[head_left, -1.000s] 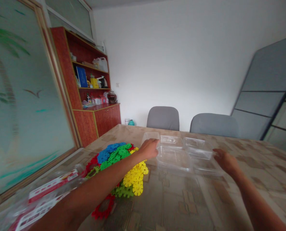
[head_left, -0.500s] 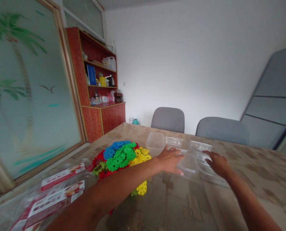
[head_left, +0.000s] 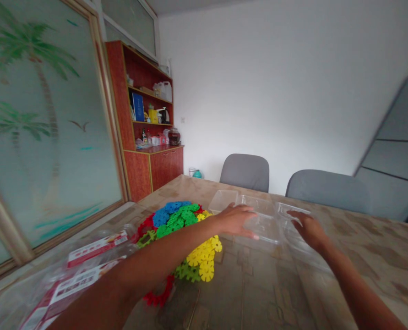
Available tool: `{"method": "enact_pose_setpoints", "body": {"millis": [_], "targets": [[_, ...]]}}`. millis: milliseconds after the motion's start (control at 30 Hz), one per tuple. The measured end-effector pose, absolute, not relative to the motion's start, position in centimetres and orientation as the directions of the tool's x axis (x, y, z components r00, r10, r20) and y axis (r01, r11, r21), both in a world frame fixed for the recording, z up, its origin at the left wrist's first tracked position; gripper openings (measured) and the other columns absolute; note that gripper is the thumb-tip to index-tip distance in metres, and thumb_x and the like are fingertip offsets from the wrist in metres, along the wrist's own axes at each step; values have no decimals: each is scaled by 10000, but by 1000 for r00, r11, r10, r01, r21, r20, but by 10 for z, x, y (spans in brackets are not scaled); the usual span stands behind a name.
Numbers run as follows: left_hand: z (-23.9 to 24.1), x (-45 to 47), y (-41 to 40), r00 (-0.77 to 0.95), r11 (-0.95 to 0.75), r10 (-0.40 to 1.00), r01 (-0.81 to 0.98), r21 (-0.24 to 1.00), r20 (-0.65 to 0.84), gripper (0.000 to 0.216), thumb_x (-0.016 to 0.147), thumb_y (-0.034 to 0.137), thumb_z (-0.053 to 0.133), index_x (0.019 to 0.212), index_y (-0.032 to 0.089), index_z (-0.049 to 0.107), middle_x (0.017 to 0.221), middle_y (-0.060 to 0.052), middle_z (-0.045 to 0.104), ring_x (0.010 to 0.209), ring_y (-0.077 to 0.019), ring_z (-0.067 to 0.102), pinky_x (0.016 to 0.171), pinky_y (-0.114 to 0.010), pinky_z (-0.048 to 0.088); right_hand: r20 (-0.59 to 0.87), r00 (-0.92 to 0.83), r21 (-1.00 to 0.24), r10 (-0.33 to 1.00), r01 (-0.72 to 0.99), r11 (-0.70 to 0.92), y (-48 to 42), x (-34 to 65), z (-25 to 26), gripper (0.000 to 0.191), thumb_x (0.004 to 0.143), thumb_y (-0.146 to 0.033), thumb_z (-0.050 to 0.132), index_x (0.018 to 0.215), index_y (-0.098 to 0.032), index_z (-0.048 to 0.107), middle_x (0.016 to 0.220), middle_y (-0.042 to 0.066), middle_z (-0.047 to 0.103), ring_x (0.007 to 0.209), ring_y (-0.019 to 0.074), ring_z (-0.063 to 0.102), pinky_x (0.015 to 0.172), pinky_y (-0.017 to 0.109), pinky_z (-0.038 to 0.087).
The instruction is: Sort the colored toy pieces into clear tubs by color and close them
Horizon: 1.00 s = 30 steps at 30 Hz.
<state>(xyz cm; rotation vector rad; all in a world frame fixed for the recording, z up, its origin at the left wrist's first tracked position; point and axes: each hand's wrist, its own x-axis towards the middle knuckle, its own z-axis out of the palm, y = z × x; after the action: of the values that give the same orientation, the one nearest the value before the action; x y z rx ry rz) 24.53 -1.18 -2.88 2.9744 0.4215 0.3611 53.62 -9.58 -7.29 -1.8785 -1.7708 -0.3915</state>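
Observation:
My left hand (head_left: 237,221) reaches over several clear plastic containers, its fingers stretched out and apart. A small clear container (head_left: 221,198) lies just beyond its wrist, and a wider clear one (head_left: 270,233) is beside its fingertips. Whether those fingers touch any plastic, I cannot tell. Over a clear container (head_left: 288,233) on the right is my right hand (head_left: 308,230), with thumb and fingers apart and nothing gripped between them. Partly behind my left forearm is a heap of flower-shaped plastic pieces in blue, green (head_left: 179,219), yellow (head_left: 205,254) and red (head_left: 159,293).
Clear plastic packages with red-and-white labels (head_left: 97,247) lie at the table's left. The patterned table (head_left: 238,293) reaches two grey chairs (head_left: 245,172) at its far side. A red-brown shelf cabinet (head_left: 165,167) and a frosted glass door (head_left: 62,183) stand to the left.
My view has turned slightly left. Relative to the containers, my left hand has moved a little left and farther away. My right hand has shifted only slightly.

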Motion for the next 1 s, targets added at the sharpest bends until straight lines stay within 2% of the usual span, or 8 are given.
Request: {"method": "enact_pose_setpoints", "body": {"millis": [100, 233, 333, 500, 667, 767, 867, 1000], "targets": [[-11, 206, 14, 867, -902, 402, 319, 291, 294, 510, 885, 480, 511, 1306, 195, 477, 1389, -70, 471, 1258, -193, 442, 1054, -280, 313, 622, 84, -218, 778, 974, 69, -110, 508, -60, 349, 846, -253, 384, 1036, -158, 662, 1064, 144, 704, 991, 302, 647, 864, 471, 501], [4, 132, 63, 762, -793, 596, 506, 340, 254, 535, 896, 527, 426, 1232, 123, 533, 1303, -121, 546, 1192, -260, 498, 1015, -336, 360, 621, 15, -313, 784, 922, 230, -126, 441, -53, 311, 910, -318, 382, 1080, -212, 620, 1000, 59, 722, 803, 195, 691, 724, 322, 552], [-5, 83, 86, 699, -714, 690, 613, 339, 188, 629, 842, 630, 424, 1160, 109, 579, 1244, -137, 587, 1144, -304, 524, 983, -369, 387, 517, -140, -506, 844, 746, 433, -129, 382, -56, 274, 927, -291, 394, 1056, -198, 618, 913, 46, 727, 717, 167, 692, 631, 274, 557], [-40, 49, 93, 637, -639, 759, 690, 340, 135, 714, 813, 709, 374, 1117, 104, 599, 1199, -142, 612, 1122, -325, 530, 985, -388, 382, 493, -325, -362, 807, 767, 530, -113, 326, -60, 331, 874, -104, 411, 1117, -208, 611, 1075, 50, 690, 971, 169, 638, 846, 292, 511], [-57, 52, 99, 621, -624, 770, 689, 369, 144, 591, 876, 625, 393, 1155, 138, 578, 1229, -115, 589, 1157, -292, 500, 1013, -391, 357, 461, -249, -179, 852, 914, 364, -75, 328, -50, 398, 828, -17, 465, 1181, -151, 590, 1182, 136, 623, 1128, 274, 512, 994, 459, 369], [-60, 55, 103, 619, -617, 774, 688, 382, 134, 417, 924, 471, 462, 1150, 138, 569, 1212, -109, 576, 1127, -263, 524, 985, -454, 378, 409, -185, -91, 893, 966, 241, -51, 331, -50, 266, 858, -63, 524, 1092, -139, 625, 1092, 124, 651, 1072, 269, 551, 963, 487, 388], [-65, 56, 104, 637, -613, 766, 683, 398, 88, 301, 927, 366, 516, 1103, 132, 585, 1125, -81, 598, 1011, -233, 583, 890, -447, 460, 380, -131, -51, 916, 986, 162, -35, 327, -53, 180, 904, -240, 562, 1055, -159, 615, 1105, 67, 627, 1008, 219, 590, 895, 458, 456], [-71, 51, 105, 617, -582, 785, 700, 414, 62, 302, 928, 350, 519, 1137, 140, 571, 1163, -84, 579, 1038, -241, 570, 894, -449, 462, 368, -191, -75, 910, 969, 234, -31, 309, -55, 213, 922, -263, 529, 1096, -165, 602, 1125, 71, 621, 1059, 219, 561, 942, 437, 415]]}}
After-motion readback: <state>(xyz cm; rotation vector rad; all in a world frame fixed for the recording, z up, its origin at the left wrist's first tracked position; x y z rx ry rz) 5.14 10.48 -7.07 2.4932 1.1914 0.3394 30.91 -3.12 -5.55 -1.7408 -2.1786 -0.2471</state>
